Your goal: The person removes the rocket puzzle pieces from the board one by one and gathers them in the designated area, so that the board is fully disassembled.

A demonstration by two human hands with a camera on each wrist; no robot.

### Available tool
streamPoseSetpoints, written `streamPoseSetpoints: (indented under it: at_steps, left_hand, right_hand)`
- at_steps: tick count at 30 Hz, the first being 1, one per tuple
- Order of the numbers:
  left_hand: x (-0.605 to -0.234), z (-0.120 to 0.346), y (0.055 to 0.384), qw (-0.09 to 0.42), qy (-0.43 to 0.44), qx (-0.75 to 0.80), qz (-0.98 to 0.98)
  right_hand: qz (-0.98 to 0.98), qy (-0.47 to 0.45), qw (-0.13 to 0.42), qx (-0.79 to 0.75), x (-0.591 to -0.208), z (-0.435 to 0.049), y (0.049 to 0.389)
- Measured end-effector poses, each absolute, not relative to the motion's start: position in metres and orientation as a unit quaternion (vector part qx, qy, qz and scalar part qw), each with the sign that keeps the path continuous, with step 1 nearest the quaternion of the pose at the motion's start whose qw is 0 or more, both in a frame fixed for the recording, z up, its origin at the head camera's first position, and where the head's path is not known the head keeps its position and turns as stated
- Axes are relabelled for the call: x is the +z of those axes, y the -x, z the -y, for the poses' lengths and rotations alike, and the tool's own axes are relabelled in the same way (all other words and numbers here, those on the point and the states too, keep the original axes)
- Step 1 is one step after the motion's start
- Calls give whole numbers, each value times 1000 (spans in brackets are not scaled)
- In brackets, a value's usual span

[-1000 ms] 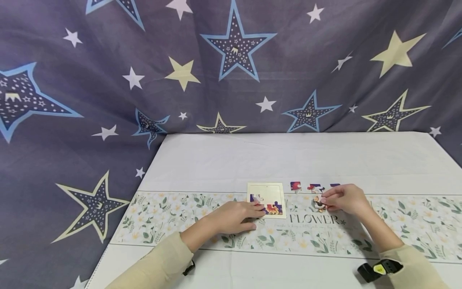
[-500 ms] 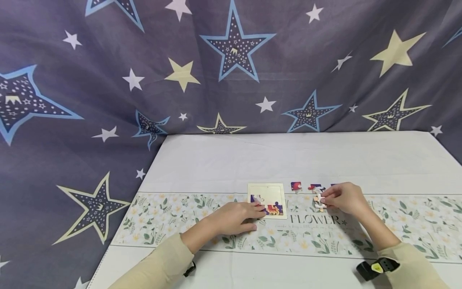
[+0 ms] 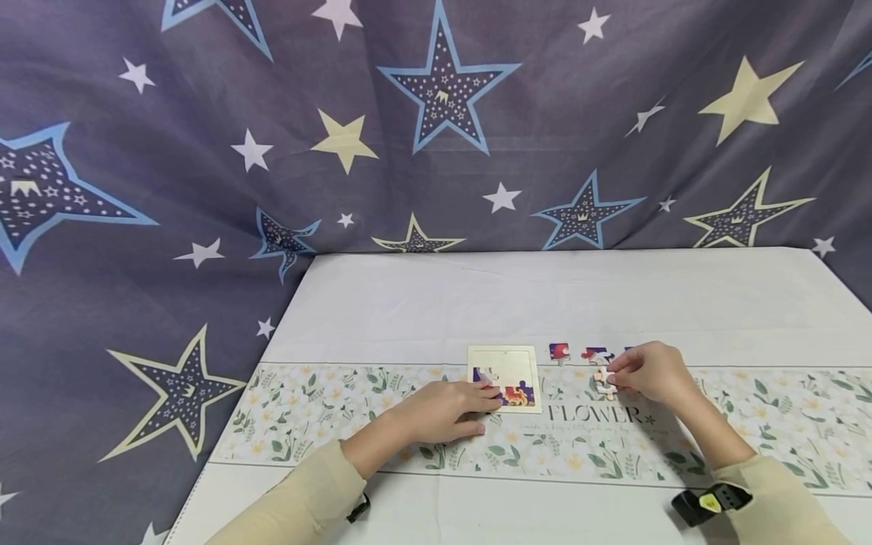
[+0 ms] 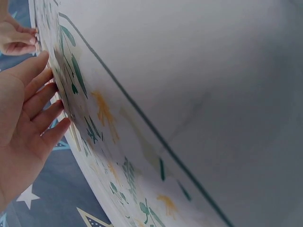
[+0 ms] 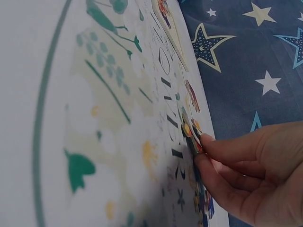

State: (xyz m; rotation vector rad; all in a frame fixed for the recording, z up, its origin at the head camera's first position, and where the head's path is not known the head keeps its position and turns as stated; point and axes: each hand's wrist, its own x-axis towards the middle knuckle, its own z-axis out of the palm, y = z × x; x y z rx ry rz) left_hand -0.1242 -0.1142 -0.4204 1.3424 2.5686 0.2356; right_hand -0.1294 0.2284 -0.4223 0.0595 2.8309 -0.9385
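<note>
The right hand (image 3: 658, 372) has a narrow grip, thumb and finger pinching a piece (image 3: 603, 387) to the right of the tray (image 3: 537, 365), just below 3 loose pieces (image 3: 559, 352), the rightmost partly hidden by the hand. The left hand (image 3: 444, 409) has a loose grip, its fingers extended over the lower left of the tray, which lies flat on the surface (image 3: 545, 295) with fitted pieces (image 3: 519, 394) along its bottom.

left fingers (image 4: 42, 100) outstretched and slightly spread, right fingers (image 5: 226, 150) curled, pinching
</note>
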Motion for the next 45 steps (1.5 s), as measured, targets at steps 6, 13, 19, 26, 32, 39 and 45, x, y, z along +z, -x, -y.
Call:
streamPoseSetpoints:
  at_steps: [6, 13, 19, 26, 32, 39, 45]
  left_hand:
    - [-421, 114, 124, 116, -458, 82, -877]
    - [-421, 114, 124, 117, -457, 84, -878]
    - [-421, 115, 124, 116, -456, 81, -879]
    - [-420, 115, 124, 114, -461, 81, -876]
    - [-420, 114, 124, 116, -457, 79, -879]
    - [-420, 115, 124, 119, -454, 82, -879]
    - [-420, 114, 123, 117, -459, 81, -877]
  right_hand:
    - [-951, -21, 71, -300, -421, -227, 129]
    - [-954, -13, 65, -292, -420, -227, 129]
    - [-955, -1, 59, -290, -419, -226, 129]
    - [-957, 6, 54, -284, -417, -224, 127]
    - [-955, 11, 55, -291, -413, -215, 129]
    - [-949, 56, 48, -308, -413, -189, 136]
    - [-931, 126, 51, -338, -418, -159, 142]
